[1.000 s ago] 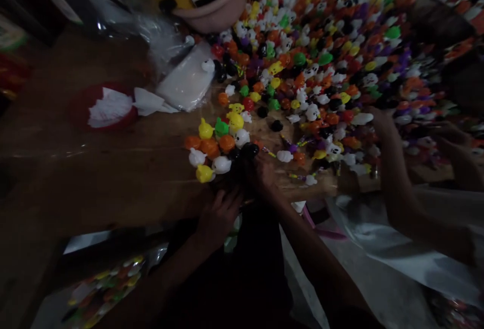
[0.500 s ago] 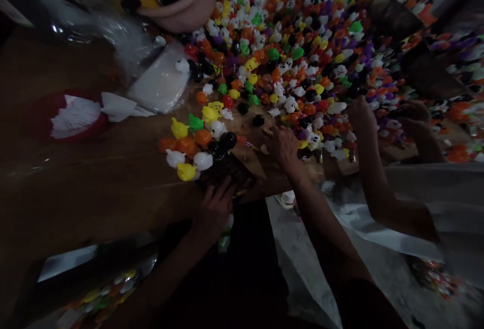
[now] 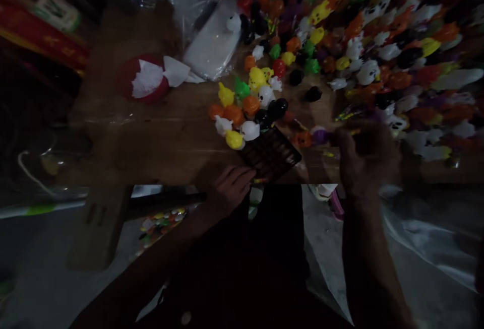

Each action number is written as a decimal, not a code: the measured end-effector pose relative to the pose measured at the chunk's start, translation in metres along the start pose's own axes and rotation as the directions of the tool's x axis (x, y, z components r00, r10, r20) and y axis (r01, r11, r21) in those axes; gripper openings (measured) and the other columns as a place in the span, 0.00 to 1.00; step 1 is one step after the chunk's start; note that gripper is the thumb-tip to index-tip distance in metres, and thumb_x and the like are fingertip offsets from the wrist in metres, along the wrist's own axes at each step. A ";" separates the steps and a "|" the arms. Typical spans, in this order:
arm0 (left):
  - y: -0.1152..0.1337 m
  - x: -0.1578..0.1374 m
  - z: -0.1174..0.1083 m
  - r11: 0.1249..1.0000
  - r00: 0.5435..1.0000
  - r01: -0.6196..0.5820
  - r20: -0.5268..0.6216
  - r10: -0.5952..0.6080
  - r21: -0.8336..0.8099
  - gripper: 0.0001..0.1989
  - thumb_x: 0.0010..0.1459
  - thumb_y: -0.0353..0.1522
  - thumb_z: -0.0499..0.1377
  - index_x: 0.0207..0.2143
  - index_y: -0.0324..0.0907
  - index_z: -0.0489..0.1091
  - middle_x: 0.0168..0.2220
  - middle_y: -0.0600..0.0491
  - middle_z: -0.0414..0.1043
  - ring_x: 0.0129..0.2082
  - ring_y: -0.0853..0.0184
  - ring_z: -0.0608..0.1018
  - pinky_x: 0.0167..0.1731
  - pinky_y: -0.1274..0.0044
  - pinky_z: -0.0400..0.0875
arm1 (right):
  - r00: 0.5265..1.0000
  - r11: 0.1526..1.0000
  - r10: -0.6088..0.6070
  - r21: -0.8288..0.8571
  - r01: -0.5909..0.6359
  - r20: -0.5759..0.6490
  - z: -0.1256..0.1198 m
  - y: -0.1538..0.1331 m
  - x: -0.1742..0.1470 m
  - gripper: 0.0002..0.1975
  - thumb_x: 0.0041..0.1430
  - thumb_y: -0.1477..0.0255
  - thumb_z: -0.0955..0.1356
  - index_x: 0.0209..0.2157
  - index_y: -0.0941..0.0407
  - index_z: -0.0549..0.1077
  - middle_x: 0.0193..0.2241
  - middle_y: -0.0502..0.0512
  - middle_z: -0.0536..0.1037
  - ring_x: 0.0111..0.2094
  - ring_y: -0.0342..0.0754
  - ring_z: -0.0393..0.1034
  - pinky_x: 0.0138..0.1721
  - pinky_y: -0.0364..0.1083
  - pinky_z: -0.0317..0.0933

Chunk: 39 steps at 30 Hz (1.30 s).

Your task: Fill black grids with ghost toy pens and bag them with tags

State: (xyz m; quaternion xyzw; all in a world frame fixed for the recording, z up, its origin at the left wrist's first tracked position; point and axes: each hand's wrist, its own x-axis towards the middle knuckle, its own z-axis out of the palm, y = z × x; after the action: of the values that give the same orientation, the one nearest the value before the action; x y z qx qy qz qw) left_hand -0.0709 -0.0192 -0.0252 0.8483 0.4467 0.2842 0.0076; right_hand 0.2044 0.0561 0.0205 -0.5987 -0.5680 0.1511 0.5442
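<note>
Since earlier, the right hand (image 3: 368, 160) moved right, blurred, grip unclear. Left hand (image 3: 231, 188) loosely pinches the dark tray (image 3: 271, 153) at the surface's near edge; light, stiff, hold its rim.

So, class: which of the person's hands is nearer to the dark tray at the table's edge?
Left. The left hand touches the dark tray at its near corner; the right hand is blurred, off to its right.

Dark gridded tray (image 3: 273, 153) flat at table edge, w/ small purple toy (image 3: 319, 135) & orange toy (image 3: 303, 139) just beside.
</note>
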 end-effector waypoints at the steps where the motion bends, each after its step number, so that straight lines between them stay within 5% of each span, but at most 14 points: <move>1: -0.004 -0.005 -0.001 0.999 0.999 0.027 0.033 -0.028 0.026 0.15 0.70 0.25 0.53 0.51 0.38 0.79 0.49 0.48 0.83 0.46 0.64 0.82 0.51 0.71 0.77 | 0.998 0.994 0.068 0.089 -0.067 -0.009 0.003 0.005 -0.018 0.06 0.62 0.66 0.73 0.36 0.50 0.74 0.33 0.53 0.79 0.32 0.47 0.76 0.36 0.49 0.71; 4: -0.010 -0.012 0.001 0.993 0.978 0.089 0.181 -0.102 0.079 0.20 0.71 0.25 0.51 0.58 0.39 0.76 0.59 0.46 0.77 0.53 0.59 0.81 0.54 0.66 0.77 | 0.994 0.988 0.101 0.115 -0.106 0.048 0.016 0.027 -0.062 0.09 0.63 0.63 0.73 0.35 0.53 0.73 0.33 0.54 0.80 0.34 0.50 0.77 0.38 0.52 0.73; 7: -0.003 -0.010 0.001 0.979 0.924 0.144 0.333 -0.186 0.146 0.23 0.69 0.25 0.53 0.62 0.43 0.73 0.64 0.49 0.73 0.56 0.53 0.78 0.48 0.64 0.80 | 0.987 0.985 -0.007 -0.171 0.035 0.159 0.020 0.046 -0.080 0.09 0.69 0.64 0.67 0.41 0.54 0.75 0.38 0.60 0.81 0.41 0.55 0.76 0.45 0.56 0.71; 11: 0.009 -0.005 -0.002 0.961 0.861 0.192 0.436 -0.263 0.201 0.26 0.67 0.24 0.54 0.65 0.43 0.70 0.68 0.50 0.67 0.57 0.51 0.77 0.42 0.64 0.82 | 0.956 0.849 -0.095 -0.479 0.222 0.276 0.015 0.048 -0.076 0.14 0.71 0.66 0.63 0.48 0.54 0.78 0.47 0.66 0.79 0.49 0.60 0.71 0.52 0.59 0.66; 16: 0.002 -0.009 0.003 0.979 0.896 0.172 0.397 -0.200 0.106 0.26 0.68 0.23 0.52 0.66 0.39 0.69 0.68 0.46 0.67 0.58 0.55 0.78 0.53 0.63 0.79 | 0.905 0.716 0.022 -0.639 0.282 0.424 0.010 0.039 -0.061 0.12 0.68 0.67 0.66 0.45 0.55 0.81 0.47 0.65 0.79 0.48 0.61 0.67 0.53 0.62 0.61; 22: 0.000 -0.013 -0.006 0.990 0.933 0.124 0.333 -0.140 0.068 0.24 0.70 0.25 0.51 0.65 0.37 0.70 0.68 0.45 0.68 0.59 0.59 0.77 0.57 0.67 0.77 | 0.891 0.930 -0.048 -0.304 0.204 0.451 0.014 0.018 -0.062 0.11 0.68 0.65 0.66 0.38 0.55 0.79 0.33 0.58 0.78 0.32 0.52 0.70 0.35 0.50 0.64; 27: 0.011 -0.010 -0.011 0.965 0.824 0.194 0.504 -0.257 0.175 0.26 0.68 0.24 0.52 0.67 0.43 0.68 0.70 0.50 0.64 0.55 0.58 0.78 0.42 0.69 0.82 | 0.910 0.996 -0.009 -0.076 0.045 0.415 0.055 0.000 -0.080 0.16 0.68 0.56 0.67 0.34 0.53 0.77 0.28 0.54 0.78 0.29 0.50 0.72 0.32 0.49 0.68; 32: 0.017 -0.012 -0.008 0.967 0.793 0.175 0.556 -0.251 0.186 0.25 0.68 0.24 0.52 0.66 0.41 0.68 0.66 0.47 0.71 0.56 0.57 0.77 0.43 0.70 0.82 | 0.914 0.999 0.018 -0.032 -0.005 0.406 0.092 -0.009 -0.090 0.21 0.68 0.52 0.67 0.31 0.53 0.78 0.28 0.55 0.79 0.30 0.52 0.75 0.34 0.49 0.70; 39: 0.020 -0.006 -0.007 0.957 0.780 0.221 0.555 -0.288 0.187 0.27 0.68 0.22 0.52 0.67 0.40 0.66 0.65 0.47 0.71 0.51 0.58 0.78 0.37 0.73 0.81 | 0.939 0.979 -0.011 -0.186 0.080 0.345 0.101 0.003 -0.095 0.19 0.67 0.53 0.68 0.34 0.54 0.78 0.30 0.57 0.80 0.33 0.53 0.76 0.38 0.50 0.71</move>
State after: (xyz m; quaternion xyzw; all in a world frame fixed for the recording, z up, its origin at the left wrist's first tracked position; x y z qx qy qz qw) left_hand -0.0620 -0.0373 -0.0165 0.8251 0.5487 -0.0151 0.1336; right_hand 0.0956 0.0250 -0.0598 -0.6011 -0.6796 0.1829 0.3786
